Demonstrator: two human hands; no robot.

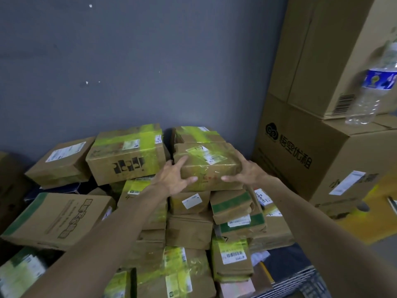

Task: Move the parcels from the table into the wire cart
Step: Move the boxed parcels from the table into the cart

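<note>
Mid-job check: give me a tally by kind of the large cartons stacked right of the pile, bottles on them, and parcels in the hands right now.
Large cartons: 2, the upper carton and the lower carton
Water bottle: 1
Parcel gripped by left hand and right hand: 1
Total: 4

Two bare hands: one left hand [174, 177] and one right hand [247, 171]. Brown cardboard parcels [126, 154], many with white labels and yellow-green or green tape: at least fifteen, though overlap hides the exact number; one held parcel [209, 168] counts among them. Two large brown cardboard cartons: an upper carton [318, 52] and a black-printed lower carton [300, 155]. One clear plastic water bottle [374, 82].
</note>
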